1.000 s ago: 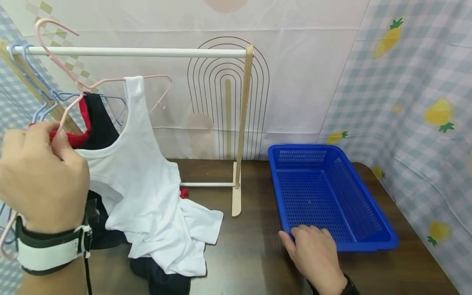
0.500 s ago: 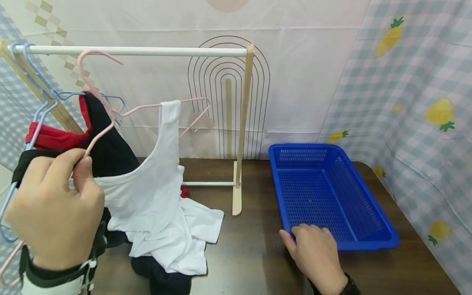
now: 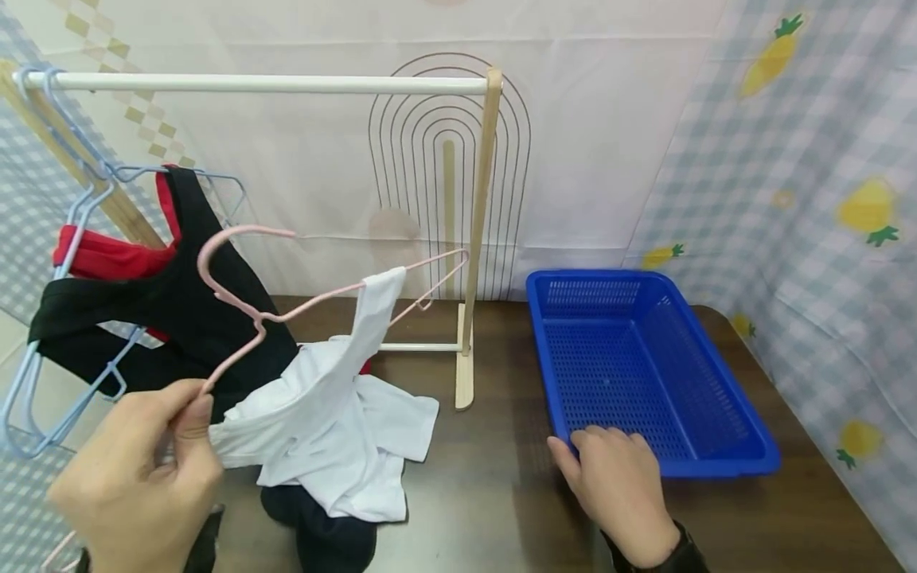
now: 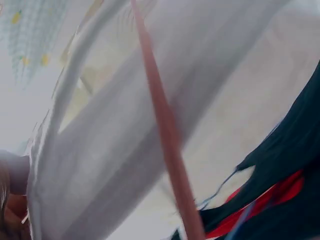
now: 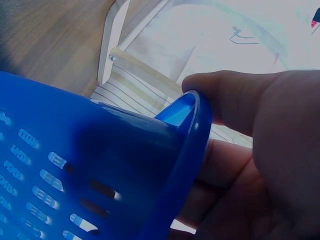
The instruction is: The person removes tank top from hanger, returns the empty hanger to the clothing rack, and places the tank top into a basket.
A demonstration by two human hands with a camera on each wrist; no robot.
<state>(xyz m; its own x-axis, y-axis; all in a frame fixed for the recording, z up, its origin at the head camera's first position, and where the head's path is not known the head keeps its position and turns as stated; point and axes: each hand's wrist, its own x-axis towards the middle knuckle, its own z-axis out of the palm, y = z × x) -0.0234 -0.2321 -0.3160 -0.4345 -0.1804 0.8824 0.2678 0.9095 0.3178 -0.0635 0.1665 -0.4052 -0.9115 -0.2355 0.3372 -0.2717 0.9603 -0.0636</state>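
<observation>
The left hand (image 3: 143, 477) pinches one arm of a pink hanger (image 3: 259, 320) between thumb and fingers. A white tank top (image 3: 308, 414) has one strap over the hanger's far arm, while its body sags and bunches onto the table (image 3: 487, 497), left of the middle. The left wrist view is blurred, and I cannot tell whether the other strap is over the near arm.

The right hand (image 3: 619, 485) grips the rim of a blue basket (image 3: 609, 374) at its front left corner; the basket lies along the table's right edge, close to the back right corner.

What has changed is the hanger's height: a second ago its hook stood level with the white rail (image 3: 286, 83), but now it is well below, and the left hand is lower too. The tank top is therefore apart from the rail, in what looks like the middle of handling. The right hand and basket keep their place.

Farther out, a black top (image 3: 172, 310) and red cloth (image 3: 115, 253) hang on blue hangers (image 3: 110, 177) at the rail's left end. Black cloth (image 3: 325, 537) lies under the tank top, toward the table's front.

No brand, label or writing can be read anywhere.
</observation>
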